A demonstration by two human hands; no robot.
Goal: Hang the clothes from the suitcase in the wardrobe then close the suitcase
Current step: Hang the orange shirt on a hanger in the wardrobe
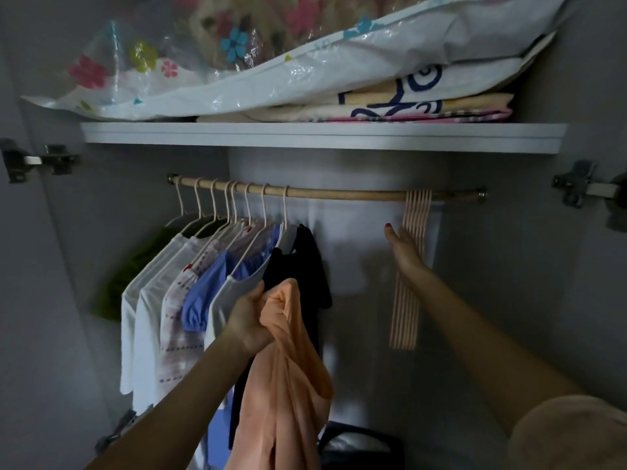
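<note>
Gripping an orange garment (288, 361), the left hand (249, 322); right hand (405, 247) reaches, fingers straight, touching empty hangers (412, 262)

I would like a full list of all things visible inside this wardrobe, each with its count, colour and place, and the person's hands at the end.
rail: one, wooden, across the wardrobe under the shelf
shelf: one, white, above the rail
storage bag: one, clear and white with flowers, on the shelf
folded linens: a stack, cream with blue and pink, on the shelf under the bag
hung garments: about eight, green, white, patterned, blue, black, on the rail's left part
empty hangers: a bunch, pink, on the rail's right part
hinges: metal, at both sides
orange garment: one, hanging from the left hand
left hand: grips the orange garment
right hand: touches the empty hangers
</note>
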